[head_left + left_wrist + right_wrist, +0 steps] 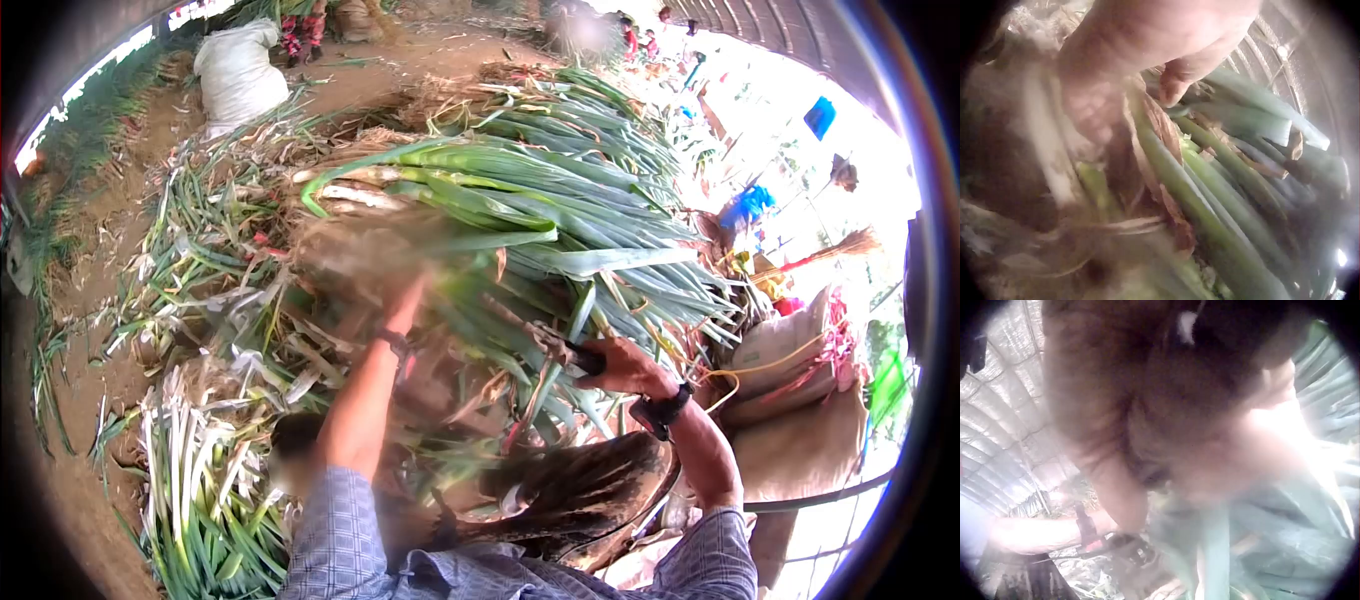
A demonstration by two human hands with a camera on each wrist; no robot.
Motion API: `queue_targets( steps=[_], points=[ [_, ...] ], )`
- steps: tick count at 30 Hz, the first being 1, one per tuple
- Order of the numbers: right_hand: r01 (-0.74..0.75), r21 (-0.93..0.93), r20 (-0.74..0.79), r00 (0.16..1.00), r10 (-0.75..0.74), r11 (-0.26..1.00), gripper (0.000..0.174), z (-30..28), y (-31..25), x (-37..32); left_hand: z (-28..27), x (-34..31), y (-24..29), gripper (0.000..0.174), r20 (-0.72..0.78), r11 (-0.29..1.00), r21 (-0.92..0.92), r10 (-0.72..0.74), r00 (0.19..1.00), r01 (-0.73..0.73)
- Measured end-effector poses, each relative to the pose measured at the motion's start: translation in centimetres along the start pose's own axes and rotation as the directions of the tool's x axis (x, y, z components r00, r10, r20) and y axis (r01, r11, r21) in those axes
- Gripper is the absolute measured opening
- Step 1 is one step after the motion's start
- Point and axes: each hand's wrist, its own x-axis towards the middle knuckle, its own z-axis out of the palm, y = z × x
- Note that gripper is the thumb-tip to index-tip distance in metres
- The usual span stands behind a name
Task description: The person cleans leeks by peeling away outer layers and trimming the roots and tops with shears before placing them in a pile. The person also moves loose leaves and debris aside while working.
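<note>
A thick heap of long green leeks (590,205) lies ahead, white root ends to the left and leaves to the right. My left hand (1147,44) grips a leek stalk (1175,169) with dry brown skin peeling off it, its thumb on one side and fingers curled on the other. That hand is blurred in the head view, low at the root ends. To the right, my right hand (628,367) holds a tool by its dark handle (585,358); its narrow front part points up-left among the leaves, and its kind is hard to make out.
Stripped leaves and husks (215,225) litter the ground at left. Cleaned leeks (190,470) with white stems lie at lower left. A white sack (240,75) stands at the back left, tan sacks (790,400) at right. A dark worn seat-like surface (580,490) is just before my body.
</note>
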Motion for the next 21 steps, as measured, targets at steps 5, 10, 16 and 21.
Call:
queue_targets(
  steps=[5,10,16,21],
  points=[
    [0.048,0.012,0.043,0.998,-0.048,0.999,0.058,0.5,-0.2,0.0,0.3,-1.9,3.2,0.020,0.010,0.981,-0.047,-0.188,0.982,0.188],
    [0.097,0.048,0.054,0.994,-0.100,0.994,0.063,0.1,-1.7,0.9,-2.0,-7.0,2.9,0.022,0.329,0.964,-0.172,-0.137,0.935,0.202],
    [0.206,-0.006,0.028,0.978,-0.205,0.979,0.060,1.4,-1.2,1.8,-4.3,-10.8,-2.9,0.010,0.051,0.978,0.019,-0.211,0.976,0.210],
    [0.035,-0.090,0.111,0.994,-0.025,0.995,0.059,0.8,-0.4,0.1,-10.8,-7.7,-2.9,0.019,-0.720,0.989,0.064,0.140,0.679,-0.136]
  ],
)
